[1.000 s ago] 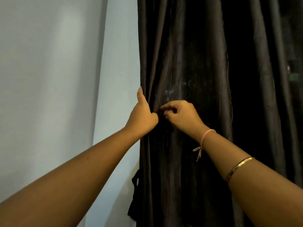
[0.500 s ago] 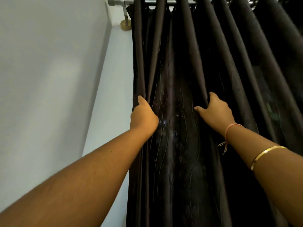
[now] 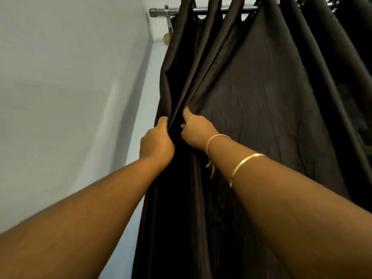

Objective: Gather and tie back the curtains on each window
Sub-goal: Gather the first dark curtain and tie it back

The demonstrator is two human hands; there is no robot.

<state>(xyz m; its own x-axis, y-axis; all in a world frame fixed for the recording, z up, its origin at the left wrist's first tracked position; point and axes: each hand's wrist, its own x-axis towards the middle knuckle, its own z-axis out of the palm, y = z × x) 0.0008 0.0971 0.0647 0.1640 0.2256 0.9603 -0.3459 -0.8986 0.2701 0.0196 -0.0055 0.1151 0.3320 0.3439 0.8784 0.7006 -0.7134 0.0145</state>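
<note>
- Curtain (image 3: 261,87): dark fabric hung by eyelets on a metal rod (image 3: 221,10), at upper centre and right of the head view. Its left edge falls beside a pale wall (image 3: 60,77). Several folds are bunched at the left, with a broad flat panel to their right.
- Rod: its capped left end projects past the curtain's edge and is carried by a bracket (image 3: 168,19) fixed to the wall.
- Left grip (image 3: 157,141): arm extended forward and upward from the lower left. Back of the hand faces the camera, thumb up. Fingers are curled round the curtain's outermost left folds, grasping them.
- Right grip (image 3: 196,131): arm extended from the lower right, crossing in front of the fabric. Thumb points upward along a pleat; fingers are tucked into the adjacent fold, grasping the curtain.
- The two grips sit just beside each other, with a narrow dark fold between them.
- Right wrist carries a pink thread band (image 3: 217,137); a gold bangle (image 3: 243,166) sits further down the forearm.
</note>
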